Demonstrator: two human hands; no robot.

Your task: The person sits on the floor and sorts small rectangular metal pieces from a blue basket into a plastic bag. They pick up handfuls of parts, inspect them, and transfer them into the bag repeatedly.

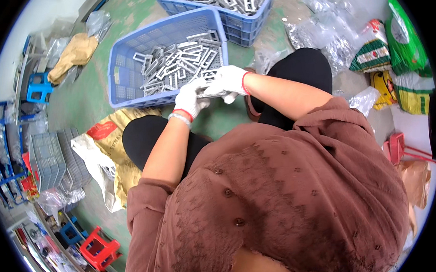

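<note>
Both my hands wear white knit gloves and meet just past my knees, at the near edge of a blue plastic crate (127, 55). Between them is a slim grey metal frame piece (212, 94), partly covered by the gloves. My left hand (191, 98) is closed on one end of it, and my right hand (229, 83) grips the other end with its fingers curled over. Many similar rectangular metal frames (180, 62) lie in a loose heap inside the crate.
Behind stands a second blue crate (245, 30) of metal frames. A yellow woven sack (124, 154) lies by my left knee, with grey crates (47, 153) beyond. A red stool (100, 250) and blue stool (40, 88) stand left. Plastic bags (338, 38) and a green sack (406, 38) lie right.
</note>
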